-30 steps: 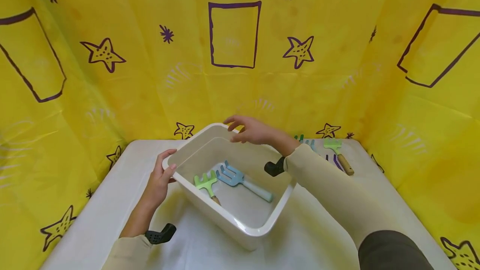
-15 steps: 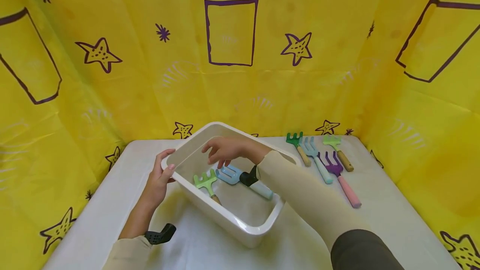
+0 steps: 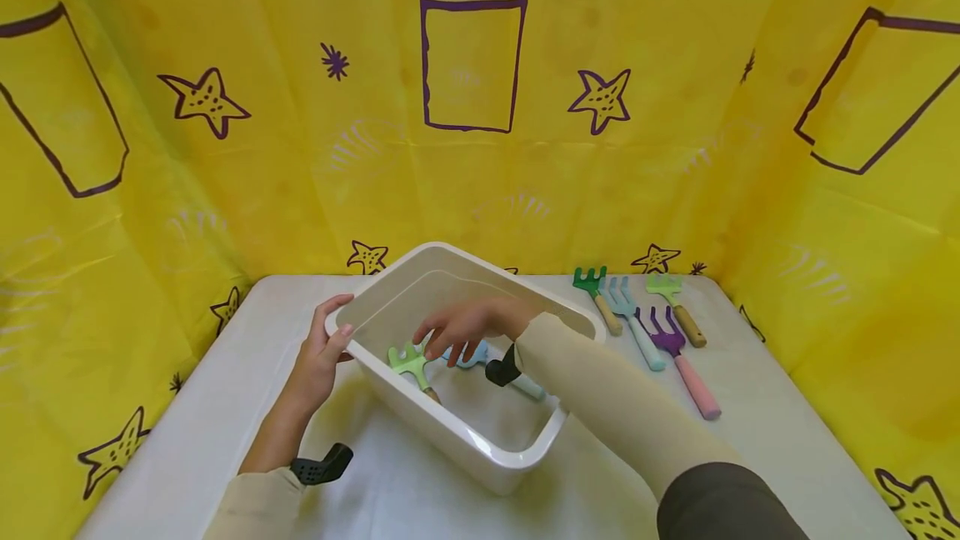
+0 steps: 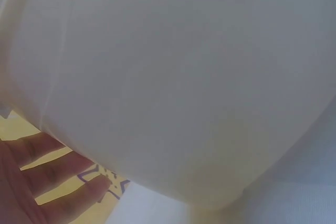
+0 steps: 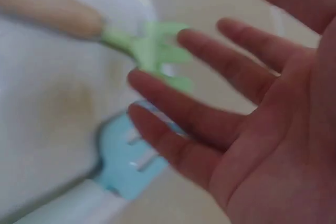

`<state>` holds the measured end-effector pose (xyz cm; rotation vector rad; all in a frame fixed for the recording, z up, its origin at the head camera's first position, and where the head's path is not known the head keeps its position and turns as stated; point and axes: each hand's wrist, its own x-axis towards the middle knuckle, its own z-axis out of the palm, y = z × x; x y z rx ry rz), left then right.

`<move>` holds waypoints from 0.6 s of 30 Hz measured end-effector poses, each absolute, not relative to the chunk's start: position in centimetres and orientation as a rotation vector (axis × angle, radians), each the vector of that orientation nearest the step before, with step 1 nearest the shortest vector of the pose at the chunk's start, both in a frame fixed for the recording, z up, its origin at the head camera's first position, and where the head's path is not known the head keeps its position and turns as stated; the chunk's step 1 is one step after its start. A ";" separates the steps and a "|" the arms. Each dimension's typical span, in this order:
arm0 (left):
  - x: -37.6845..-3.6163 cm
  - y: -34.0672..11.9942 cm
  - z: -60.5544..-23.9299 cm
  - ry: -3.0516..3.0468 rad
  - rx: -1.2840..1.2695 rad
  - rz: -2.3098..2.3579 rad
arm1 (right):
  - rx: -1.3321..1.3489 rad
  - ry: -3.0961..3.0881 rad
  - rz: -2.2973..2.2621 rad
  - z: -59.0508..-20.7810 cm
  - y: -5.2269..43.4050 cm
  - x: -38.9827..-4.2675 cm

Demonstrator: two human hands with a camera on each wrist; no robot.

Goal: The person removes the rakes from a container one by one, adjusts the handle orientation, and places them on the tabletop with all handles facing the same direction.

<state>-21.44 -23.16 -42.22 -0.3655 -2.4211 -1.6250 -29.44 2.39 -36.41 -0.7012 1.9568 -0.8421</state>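
Note:
A white plastic bin (image 3: pixel 517 461) stands tilted at the middle of the table. My left hand (image 3: pixel 327 342) grips its left corner rim, and in the left wrist view my fingers (image 4: pixel 50 174) lie against the bin's outer wall (image 4: pixel 173 77). My right hand (image 3: pixel 452 336) reaches down inside the bin, fingers spread and holding nothing. It hovers just above a light green rake (image 3: pixel 408 361) and a light blue rake (image 3: pixel 476 354). The right wrist view shows my open palm (image 5: pixel 252 145) over the green rake (image 5: pixel 152 45) and the blue rake (image 5: pixel 123 169).
Right of the bin, several small rakes lie on the white table (image 3: pixel 787 423): dark green (image 3: pixel 596 292), light blue (image 3: pixel 636 325), purple with a pink handle (image 3: pixel 678 365), light green with a wooden handle (image 3: pixel 678 307). Yellow patterned sheets (image 3: pixel 465 148) wall in three sides.
My right hand left the bin's far rim and dropped into the bin, down to the two rakes. The left hand kept its hold on the rim.

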 end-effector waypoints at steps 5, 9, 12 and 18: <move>-21.4 -23.2 -42.1 -2.425 -0.351 -1.623 | -0.717 1.921 -0.654 -37.5 1.1 -28.4; -21.4 -23.1 -42.0 -2.412 -0.353 -1.641 | -0.676 1.885 -0.601 -38.0 0.5 -27.9; -21.3 -23.0 -42.0 -2.411 -0.343 -1.649 | -0.683 1.839 -0.538 -38.4 0.3 -27.6; -21.2 -22.9 -42.1 -2.409 -0.333 -1.680 | -0.709 1.831 -0.364 -38.8 0.1 -26.6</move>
